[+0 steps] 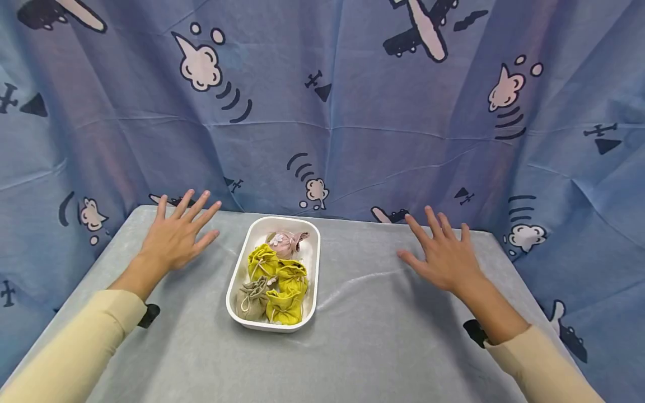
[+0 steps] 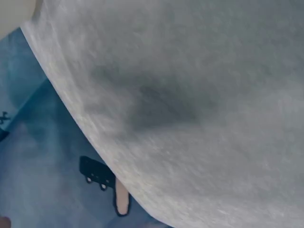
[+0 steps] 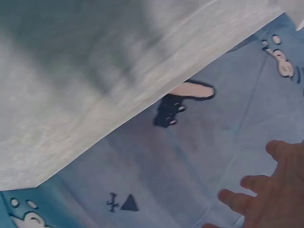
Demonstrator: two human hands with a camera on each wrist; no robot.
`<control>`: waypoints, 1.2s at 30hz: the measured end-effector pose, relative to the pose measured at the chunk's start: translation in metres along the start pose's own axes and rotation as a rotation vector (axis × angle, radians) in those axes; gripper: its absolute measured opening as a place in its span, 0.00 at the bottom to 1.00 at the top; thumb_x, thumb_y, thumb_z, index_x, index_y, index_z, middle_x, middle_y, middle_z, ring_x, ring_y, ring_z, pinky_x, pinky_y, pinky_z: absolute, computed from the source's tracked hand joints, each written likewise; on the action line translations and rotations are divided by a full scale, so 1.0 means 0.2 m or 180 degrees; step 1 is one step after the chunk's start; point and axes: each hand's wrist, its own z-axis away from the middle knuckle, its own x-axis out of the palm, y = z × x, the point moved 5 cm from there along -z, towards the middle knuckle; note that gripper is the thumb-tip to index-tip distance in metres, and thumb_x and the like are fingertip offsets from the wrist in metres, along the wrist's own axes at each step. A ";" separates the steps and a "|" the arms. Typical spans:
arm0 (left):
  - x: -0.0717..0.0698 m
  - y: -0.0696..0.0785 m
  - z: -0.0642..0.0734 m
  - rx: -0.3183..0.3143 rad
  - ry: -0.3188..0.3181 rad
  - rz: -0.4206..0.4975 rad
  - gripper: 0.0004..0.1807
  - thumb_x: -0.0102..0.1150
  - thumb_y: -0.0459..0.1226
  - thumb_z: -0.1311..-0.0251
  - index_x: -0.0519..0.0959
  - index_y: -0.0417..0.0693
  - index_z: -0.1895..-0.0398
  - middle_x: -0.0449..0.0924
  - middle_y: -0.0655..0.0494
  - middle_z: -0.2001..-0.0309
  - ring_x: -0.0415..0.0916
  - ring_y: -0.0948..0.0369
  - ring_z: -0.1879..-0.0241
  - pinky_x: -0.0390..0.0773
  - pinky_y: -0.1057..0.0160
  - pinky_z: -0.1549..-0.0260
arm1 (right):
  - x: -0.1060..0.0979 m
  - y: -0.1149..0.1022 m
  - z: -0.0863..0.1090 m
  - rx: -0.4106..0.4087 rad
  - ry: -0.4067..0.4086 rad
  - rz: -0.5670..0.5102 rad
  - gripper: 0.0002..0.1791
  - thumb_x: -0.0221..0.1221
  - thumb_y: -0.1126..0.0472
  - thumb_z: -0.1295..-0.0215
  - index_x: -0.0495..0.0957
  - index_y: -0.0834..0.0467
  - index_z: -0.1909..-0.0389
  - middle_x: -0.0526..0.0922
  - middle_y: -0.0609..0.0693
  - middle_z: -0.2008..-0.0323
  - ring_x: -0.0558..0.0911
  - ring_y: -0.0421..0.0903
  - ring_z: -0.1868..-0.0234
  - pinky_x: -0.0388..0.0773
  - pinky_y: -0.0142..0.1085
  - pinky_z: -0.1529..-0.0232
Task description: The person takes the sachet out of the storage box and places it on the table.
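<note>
A white tray (image 1: 235,280) with raised walls stands near the middle of the table. In it lie several small drawstring pouches: yellow-green ones such as the yellow pouch (image 1: 284,305), a beige pouch (image 1: 252,302) at the front left and a pink pouch (image 1: 285,243) at the back. To the tray's left my left hand (image 1: 176,238) hovers with its fingers spread, holding nothing. Well to the right, my right hand (image 1: 443,254) is likewise spread and holds nothing; the right wrist view catches part of this hand (image 3: 275,190) at its lower right.
The table (image 1: 373,336) wears a light grey cloth. Behind it and along both sides hangs a blue curtain (image 1: 383,95) printed with planes and clouds, close to the table's back edge. Each wrist carries a dark strap-on piece, such as the left one (image 1: 149,316).
</note>
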 end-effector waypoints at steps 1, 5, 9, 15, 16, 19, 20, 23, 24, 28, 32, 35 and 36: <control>0.00 0.01 0.00 0.0044 0.0002 0.0026 0.36 0.37 0.59 0.25 0.52 0.57 0.20 0.43 0.48 0.20 0.39 0.44 0.22 0.33 0.30 0.33 | 0.00 -0.02 0.00 -0.0027 -0.0013 -0.0021 0.47 0.45 0.27 0.33 0.50 0.48 0.20 0.45 0.66 0.22 0.50 0.71 0.26 0.38 0.74 0.35; 0.00 0.07 -0.01 0.0233 -0.0038 0.0177 0.36 0.37 0.60 0.25 0.52 0.58 0.20 0.45 0.49 0.20 0.40 0.44 0.23 0.37 0.31 0.32 | -0.01 -0.09 0.00 -0.0196 -0.0027 -0.0096 0.46 0.47 0.29 0.32 0.50 0.47 0.20 0.48 0.65 0.23 0.53 0.69 0.26 0.44 0.73 0.35; 0.03 0.11 -0.01 0.0441 -0.0153 0.0404 0.36 0.37 0.60 0.25 0.52 0.58 0.20 0.46 0.49 0.21 0.42 0.43 0.23 0.42 0.32 0.32 | -0.02 -0.17 0.00 -0.0415 0.0047 -0.0232 0.45 0.49 0.31 0.31 0.49 0.47 0.20 0.54 0.64 0.24 0.60 0.66 0.28 0.52 0.70 0.35; 0.07 0.16 0.00 0.0596 -0.0335 0.0632 0.36 0.39 0.59 0.25 0.52 0.57 0.20 0.46 0.50 0.20 0.43 0.44 0.23 0.44 0.33 0.31 | -0.06 -0.28 0.01 -0.0729 0.0301 -0.0461 0.43 0.58 0.36 0.33 0.60 0.52 0.24 0.70 0.62 0.32 0.76 0.63 0.39 0.67 0.64 0.41; 0.08 0.16 0.00 0.0624 -0.0340 0.0654 0.36 0.40 0.59 0.26 0.53 0.56 0.20 0.46 0.51 0.21 0.44 0.44 0.23 0.45 0.33 0.31 | -0.07 -0.30 0.01 -0.0753 0.0349 -0.0502 0.42 0.59 0.37 0.34 0.62 0.53 0.25 0.72 0.62 0.33 0.78 0.63 0.41 0.69 0.63 0.42; 0.10 0.20 0.00 0.0742 -0.0333 0.0693 0.36 0.40 0.60 0.26 0.55 0.56 0.21 0.49 0.51 0.21 0.46 0.44 0.23 0.47 0.33 0.32 | -0.09 -0.34 0.00 -0.0802 0.0469 -0.0627 0.39 0.62 0.40 0.35 0.67 0.54 0.28 0.76 0.60 0.36 0.81 0.63 0.47 0.73 0.62 0.46; 0.10 0.21 0.00 0.0775 -0.0344 0.0706 0.37 0.40 0.60 0.27 0.55 0.56 0.21 0.49 0.51 0.21 0.46 0.44 0.23 0.47 0.33 0.32 | -0.10 -0.36 0.00 -0.0813 0.0489 -0.0681 0.38 0.63 0.41 0.35 0.68 0.54 0.28 0.77 0.60 0.37 0.82 0.62 0.48 0.74 0.61 0.47; 0.12 0.24 0.00 0.0868 -0.0381 0.0712 0.37 0.40 0.62 0.27 0.56 0.57 0.21 0.51 0.52 0.22 0.46 0.45 0.23 0.47 0.34 0.31 | -0.11 -0.40 -0.01 -0.0799 0.0472 -0.0865 0.37 0.64 0.42 0.36 0.69 0.53 0.29 0.78 0.58 0.38 0.83 0.59 0.50 0.77 0.59 0.50; 0.12 0.25 0.00 0.0893 -0.0389 0.0700 0.37 0.40 0.62 0.27 0.57 0.57 0.21 0.51 0.52 0.22 0.46 0.45 0.23 0.47 0.34 0.31 | -0.12 -0.42 -0.01 -0.0785 0.0438 -0.0954 0.37 0.65 0.42 0.37 0.70 0.53 0.30 0.78 0.57 0.38 0.83 0.58 0.50 0.77 0.58 0.51; 0.13 0.27 0.00 0.0951 -0.0403 0.0641 0.37 0.41 0.62 0.28 0.59 0.57 0.22 0.52 0.53 0.22 0.47 0.46 0.24 0.48 0.35 0.31 | -0.13 -0.49 -0.01 -0.0706 0.0245 -0.1391 0.37 0.68 0.44 0.38 0.71 0.53 0.31 0.79 0.53 0.38 0.82 0.53 0.46 0.79 0.53 0.51; 0.13 0.27 0.00 0.0980 -0.0377 0.0622 0.37 0.42 0.61 0.28 0.58 0.56 0.22 0.53 0.54 0.22 0.49 0.47 0.24 0.50 0.35 0.32 | -0.13 -0.56 -0.01 -0.0724 0.0086 -0.1880 0.35 0.69 0.49 0.39 0.72 0.55 0.32 0.79 0.51 0.39 0.82 0.51 0.45 0.80 0.50 0.52; 0.13 0.27 0.00 0.0997 -0.0359 0.0647 0.37 0.43 0.61 0.28 0.58 0.55 0.22 0.53 0.55 0.22 0.49 0.47 0.24 0.51 0.35 0.32 | -0.13 -0.59 -0.01 -0.0768 0.0074 -0.2185 0.34 0.70 0.52 0.39 0.73 0.57 0.34 0.80 0.53 0.40 0.83 0.50 0.46 0.80 0.49 0.51; 0.14 0.27 0.00 0.1000 -0.0357 0.0661 0.37 0.42 0.61 0.28 0.58 0.55 0.22 0.53 0.55 0.22 0.49 0.47 0.24 0.52 0.34 0.33 | -0.13 -0.60 0.00 -0.0776 0.0082 -0.2281 0.33 0.70 0.53 0.39 0.74 0.58 0.34 0.81 0.53 0.41 0.83 0.50 0.46 0.80 0.48 0.50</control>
